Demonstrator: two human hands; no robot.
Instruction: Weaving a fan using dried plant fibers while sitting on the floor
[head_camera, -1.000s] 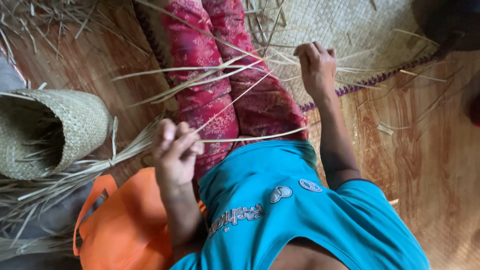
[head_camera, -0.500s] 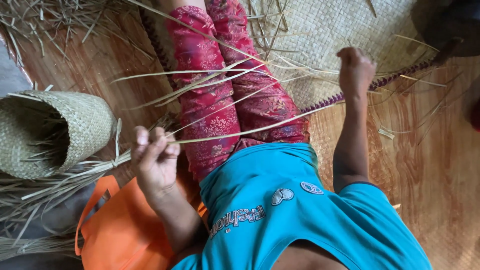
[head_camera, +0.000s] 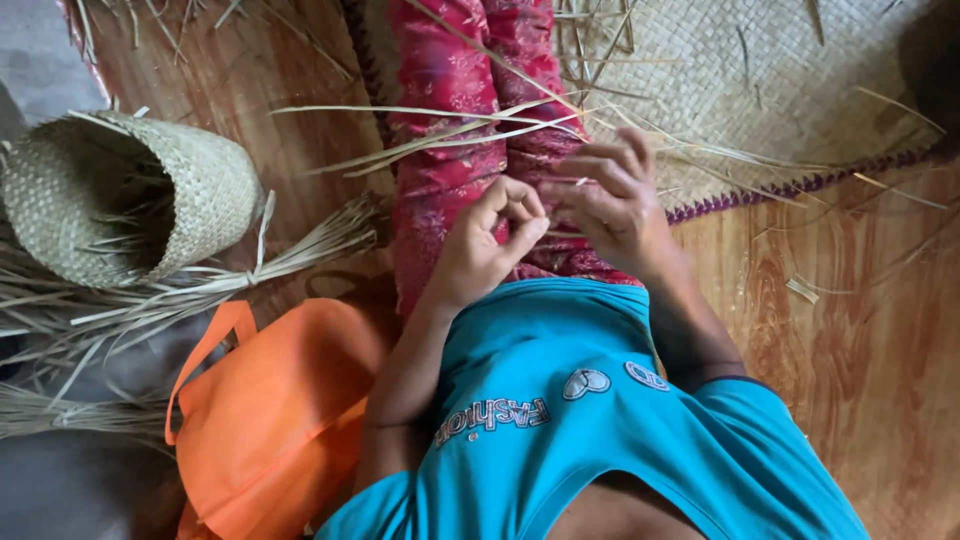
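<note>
I sit on a wooden floor with my legs in red patterned trousers (head_camera: 450, 170) stretched ahead. My left hand (head_camera: 485, 245) and my right hand (head_camera: 610, 205) meet over my lap, fingertips almost touching. Both pinch a thin pale straw strip (head_camera: 572, 182) between thumb and fingers; only a short bit of it shows between the hands. Several long loose straw strips (head_camera: 430, 140) lie across my thighs just beyond the hands.
A woven straw basket (head_camera: 140, 195) lies on its side at the left, above a bundle of dried straw (head_camera: 180, 295). An orange cloth bag (head_camera: 270, 420) sits by my left hip. A woven mat (head_camera: 770, 80) with a purple edge covers the floor at the upper right.
My hands were wide apart with a long strip stretched between them. Both have come together over my lap, and the strip no longer spans across my legs.
</note>
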